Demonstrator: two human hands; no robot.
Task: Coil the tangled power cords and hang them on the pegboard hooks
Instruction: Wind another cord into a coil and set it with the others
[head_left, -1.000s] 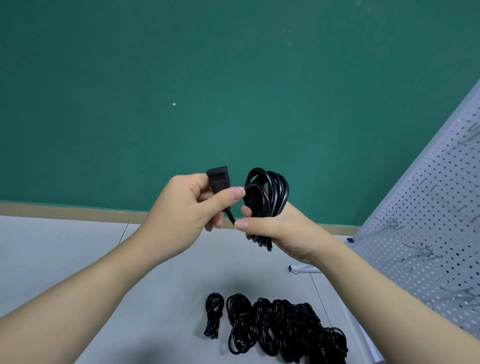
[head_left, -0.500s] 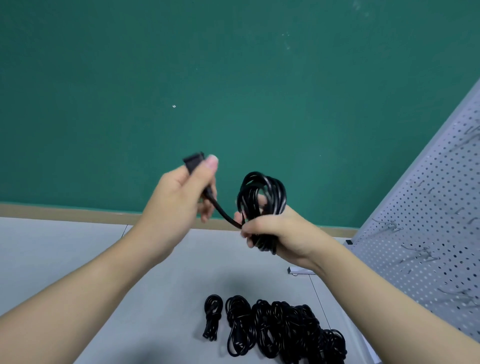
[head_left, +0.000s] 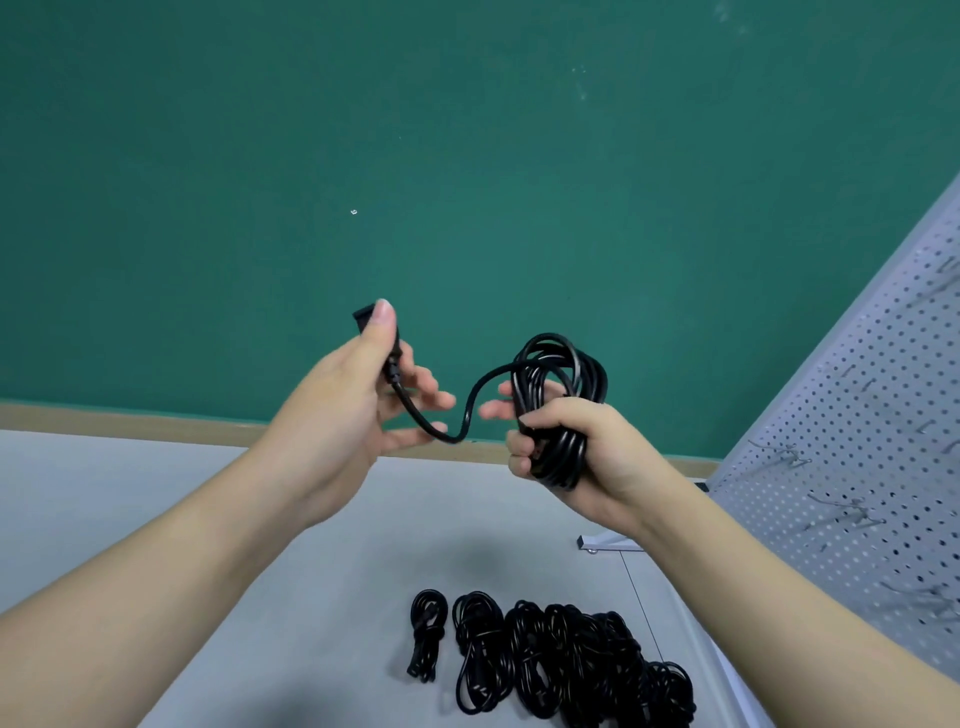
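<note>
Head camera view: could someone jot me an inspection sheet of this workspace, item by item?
Surface: pale grey floor, with a seam line running past the cords.
Job's things: coiled cord held up in the air; its connector end pulled out to the side; pile of black cords on the floor.
Clutter: nothing seen.
Grippers: left hand pinches the connector end; right hand grips the coil's lower part.
Cables: a loose stretch sags between the two hands; the floor pile looks partly bundled, partly tangled.
Surroundings: green wall; white pegboard at the right, its metal hooks bare.
</note>
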